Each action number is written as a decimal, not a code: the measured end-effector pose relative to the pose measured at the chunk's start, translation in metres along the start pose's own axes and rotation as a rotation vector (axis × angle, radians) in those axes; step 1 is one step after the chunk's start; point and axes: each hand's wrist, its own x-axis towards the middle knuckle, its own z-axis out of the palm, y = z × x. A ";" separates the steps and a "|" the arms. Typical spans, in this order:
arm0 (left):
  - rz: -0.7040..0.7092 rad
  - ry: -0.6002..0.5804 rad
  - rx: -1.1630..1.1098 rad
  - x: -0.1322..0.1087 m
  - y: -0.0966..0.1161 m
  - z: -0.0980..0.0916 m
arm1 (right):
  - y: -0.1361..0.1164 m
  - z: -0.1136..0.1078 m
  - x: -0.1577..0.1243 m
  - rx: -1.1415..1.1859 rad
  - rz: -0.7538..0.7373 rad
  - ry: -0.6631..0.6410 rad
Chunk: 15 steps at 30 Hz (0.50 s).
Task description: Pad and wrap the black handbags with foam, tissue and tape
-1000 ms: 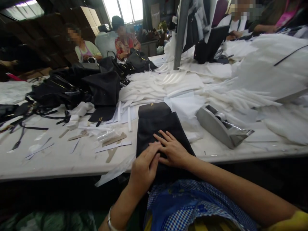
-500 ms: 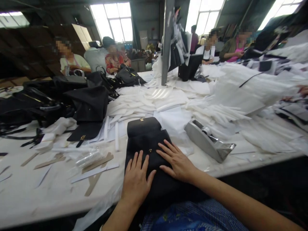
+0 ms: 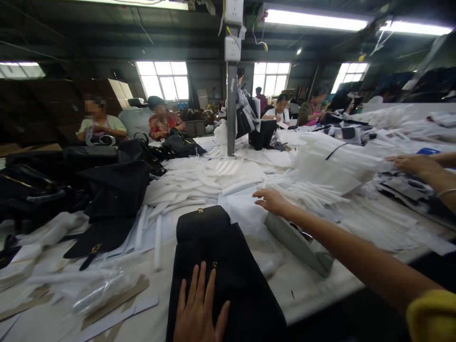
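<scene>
A black bag [image 3: 221, 266] with its flap folded back lies flat on the white table [image 3: 46, 327] right in front of me. My left hand [image 3: 198, 311] rests flat on the bag's near part, fingers spread, just below a small gold stud. My right hand [image 3: 271, 201] is stretched out over the white foam sheets [image 3: 245, 209] beyond the bag, fingers loosely apart and holding nothing. A grey tape dispenser [image 3: 297, 244] sits under my right forearm.
Piles of white foam strips [image 3: 213, 183] cover the table's middle. Black bags [image 3: 114, 187] are heaped at the left. A grey post [image 3: 231, 107] stands at the back. Another person's hand [image 3: 415, 164] works at the right; more people sit at the far side.
My right hand has lifted off the bag and reached forward over the foam sheets. My left hand stays flat on the bag. The view has tilted up.
</scene>
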 end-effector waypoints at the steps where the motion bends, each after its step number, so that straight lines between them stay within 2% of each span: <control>1: 0.007 0.000 0.001 -0.001 -0.001 0.003 | 0.008 0.003 0.011 -0.034 0.010 -0.047; 5: -0.053 0.027 -0.041 -0.007 0.002 0.017 | 0.025 0.021 0.037 -0.157 0.064 -0.193; 8: -0.119 0.060 -0.077 -0.010 0.006 0.027 | 0.030 0.025 0.048 -0.217 0.108 -0.257; 11: -0.128 0.080 -0.085 -0.010 0.008 0.030 | 0.036 0.015 0.060 -0.235 0.124 -0.290; 15: -0.128 0.075 -0.081 -0.009 0.007 0.028 | 0.046 -0.017 0.078 -0.237 0.145 -0.226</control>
